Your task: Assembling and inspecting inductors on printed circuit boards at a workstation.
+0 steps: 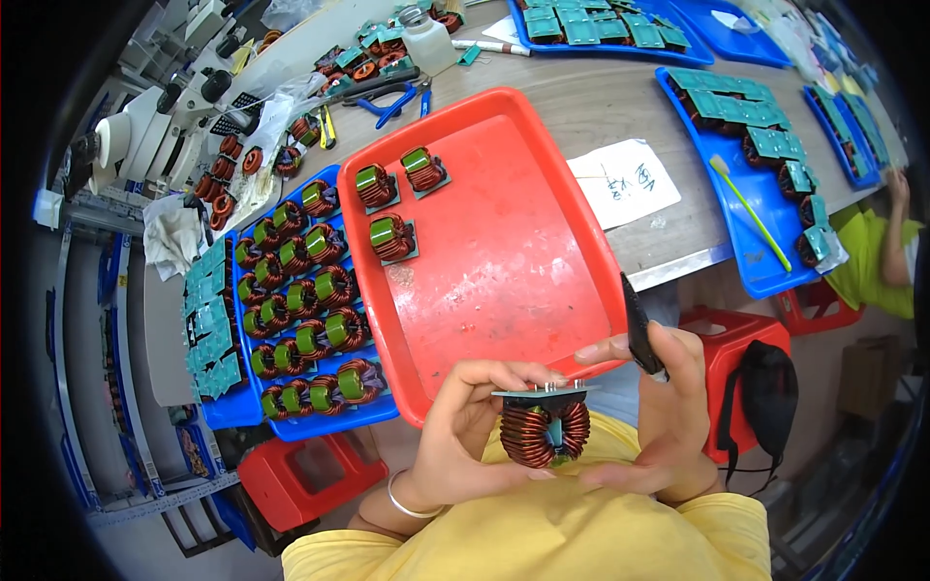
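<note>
Close to my chest, my left hand (465,426) pinches a toroidal inductor (528,434) wound with copper wire. It hangs below a small green circuit board (539,395), and short metal pins stick up from the board's upper side. My right hand (683,416) grips a slim black pen-like tool (636,324) between its fingers; its exact kind is unclear. The right thumb reaches toward the coil's side, and whether it touches cannot be made out. Just beyond my hands lies a red tray (494,252) holding three similar inductors (391,237) at its far left.
To the left, a blue tray (373,418) holds rows of inductors. Pliers (383,102), a glass bottle (426,41) and a microscope (145,136) stand farther back. Rightward are a marked paper (625,184), a blue tray (746,242) with a yellow brush (751,213), and another person's arm (896,228).
</note>
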`<state>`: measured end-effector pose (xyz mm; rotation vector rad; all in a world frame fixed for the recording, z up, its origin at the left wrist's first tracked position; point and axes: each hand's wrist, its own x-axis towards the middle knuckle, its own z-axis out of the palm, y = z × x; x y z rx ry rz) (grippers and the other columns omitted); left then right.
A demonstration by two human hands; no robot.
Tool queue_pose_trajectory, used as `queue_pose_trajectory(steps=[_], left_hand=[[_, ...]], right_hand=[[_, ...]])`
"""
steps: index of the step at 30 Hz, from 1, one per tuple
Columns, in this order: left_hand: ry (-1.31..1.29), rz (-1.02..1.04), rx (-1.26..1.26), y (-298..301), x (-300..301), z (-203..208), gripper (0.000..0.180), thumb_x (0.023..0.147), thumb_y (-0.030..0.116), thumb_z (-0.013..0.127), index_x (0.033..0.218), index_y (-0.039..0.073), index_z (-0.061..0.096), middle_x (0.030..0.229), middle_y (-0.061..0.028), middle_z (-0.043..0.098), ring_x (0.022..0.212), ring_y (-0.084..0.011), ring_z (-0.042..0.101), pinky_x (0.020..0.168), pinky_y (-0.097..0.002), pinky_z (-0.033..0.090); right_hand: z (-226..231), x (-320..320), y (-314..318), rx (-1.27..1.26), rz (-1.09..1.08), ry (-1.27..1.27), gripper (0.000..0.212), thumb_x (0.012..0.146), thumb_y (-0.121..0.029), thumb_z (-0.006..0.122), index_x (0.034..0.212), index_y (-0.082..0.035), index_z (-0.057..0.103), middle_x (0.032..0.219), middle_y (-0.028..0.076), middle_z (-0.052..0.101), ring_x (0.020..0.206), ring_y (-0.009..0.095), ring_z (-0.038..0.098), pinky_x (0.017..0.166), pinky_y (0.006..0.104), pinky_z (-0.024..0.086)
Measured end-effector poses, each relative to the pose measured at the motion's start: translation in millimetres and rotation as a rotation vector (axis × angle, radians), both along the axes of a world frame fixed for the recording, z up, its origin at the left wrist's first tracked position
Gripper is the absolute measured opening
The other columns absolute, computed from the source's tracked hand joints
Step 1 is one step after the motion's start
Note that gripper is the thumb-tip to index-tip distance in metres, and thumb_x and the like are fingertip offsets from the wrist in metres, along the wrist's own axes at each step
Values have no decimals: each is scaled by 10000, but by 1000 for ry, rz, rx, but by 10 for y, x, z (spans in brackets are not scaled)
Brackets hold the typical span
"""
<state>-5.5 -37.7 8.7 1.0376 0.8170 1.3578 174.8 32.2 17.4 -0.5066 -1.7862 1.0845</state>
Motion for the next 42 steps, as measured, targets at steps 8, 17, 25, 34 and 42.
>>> queue_pose_trajectory(steps=[8, 17, 25, 34, 42], left_hand=[[-185, -39, -92, 0, -4, -7, 663, 604, -38, 780, 1108, 47, 358, 1187, -189, 449, 1139, -262, 458, 973, -381, 371], [-180, -14, -71, -36, 14, -46, 686, 590, -12, 801, 1114, 44, 362, 1179, -161, 416, 1138, -246, 452, 965, -362, 382], [-151, -36, -12, 28, 13, -32, 658, 608, -1, 790, 1126, 41, 387, 1165, -148, 397, 1119, -240, 436, 959, -361, 374], [-359, -172, -101, 3, 33, -27, 632, 656, 31, 765, 1155, 37, 377, 1210, -182, 384, 1157, -256, 419, 965, -359, 372], [-451, -240, -174, 36, 78, -27, 610, 701, 103, 751, 1177, 44, 375, 1266, -216, 373, 1182, -271, 422, 986, -374, 358]], right_hand=[[-141, 6, -64, -5, 81, -68, 1055, 528, -172, 868, 1344, 22, 227, 1206, 135, 350, 1007, 277, 541, 846, 389, 456], [-136, -60, -153, -77, -9, -7, 915, 559, -174, 851, 1281, 66, 342, 1152, 178, 446, 961, 237, 562, 834, 319, 456], [-159, -52, -161, 9, -52, 1, 884, 570, -126, 842, 1271, 59, 335, 1146, 177, 442, 977, 257, 561, 805, 308, 472], [-21, 2, -161, 79, 9, -31, 1084, 549, -116, 849, 1370, -75, 142, 1161, 113, 355, 922, 263, 567, 793, 415, 468], [65, -29, -98, 160, -29, -2, 1141, 513, -117, 869, 1379, -88, 126, 1155, 103, 342, 895, 262, 577, 753, 420, 482]])
